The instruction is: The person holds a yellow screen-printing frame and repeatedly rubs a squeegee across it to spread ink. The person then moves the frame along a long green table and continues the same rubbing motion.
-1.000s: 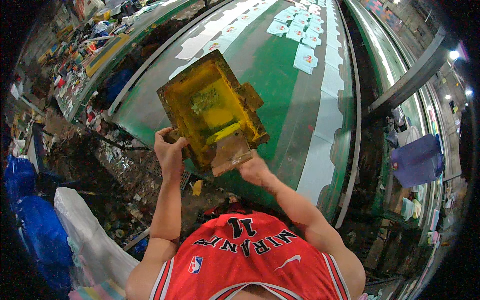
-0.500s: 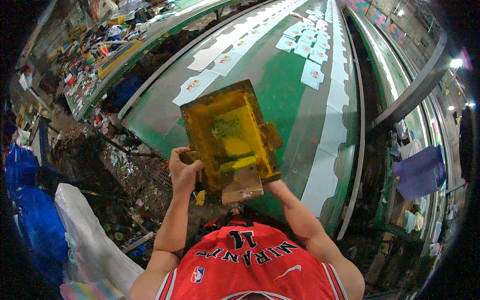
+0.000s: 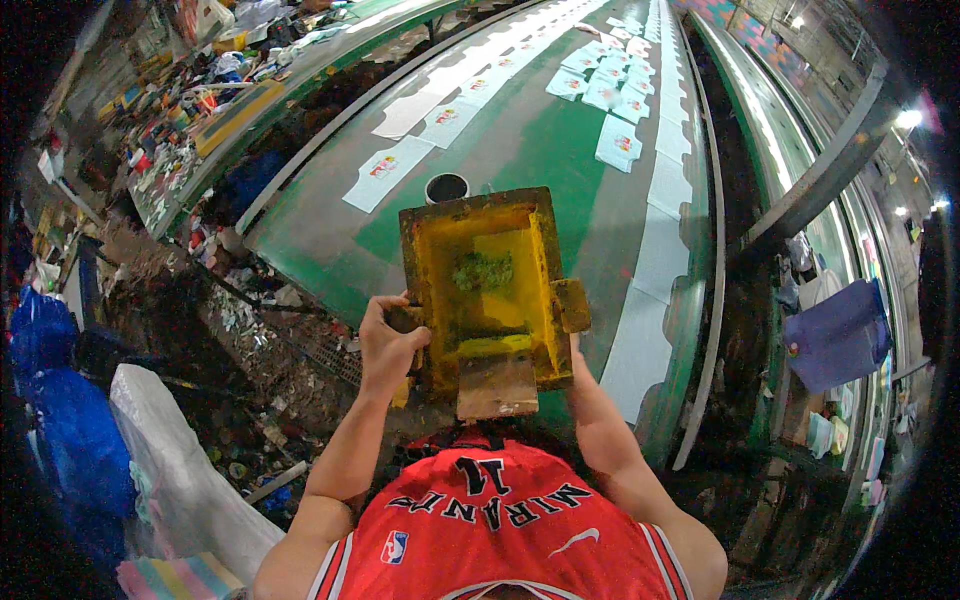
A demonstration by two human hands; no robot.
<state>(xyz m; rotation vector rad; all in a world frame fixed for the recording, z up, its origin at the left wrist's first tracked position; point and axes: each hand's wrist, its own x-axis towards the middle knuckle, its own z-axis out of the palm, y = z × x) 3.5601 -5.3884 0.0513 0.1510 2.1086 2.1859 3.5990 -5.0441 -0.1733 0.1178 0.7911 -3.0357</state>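
Note:
A screen printing frame (image 3: 412, 250), smeared with yellow ink, is held up in front of my chest over the near end of the long table. A brown squeegee (image 3: 497, 388) rests in it at the near end, with yellow ink along its edge. My left hand (image 3: 388, 340) is closed on the frame's left side, thumb toward me. My right hand (image 3: 576, 346) holds the right side from below; its fingers are hidden behind the frame. Just beyond the frame's far edge stands a round tub (image 3: 447, 188) with dark contents.
The long green table (image 3: 330, 235) carries rows of pale cloth pieces (image 3: 388, 172), several with a small colourful print. On the left are a cluttered bench (image 3: 225, 120), a white sack (image 3: 175, 450) and blue plastic (image 3: 70, 430). A purple cloth (image 3: 840, 335) hangs at right beside a metal beam (image 3: 820, 165).
Both hands have moved the frame to the right and toward me and turned it straighter. The tub behind it has come into sight.

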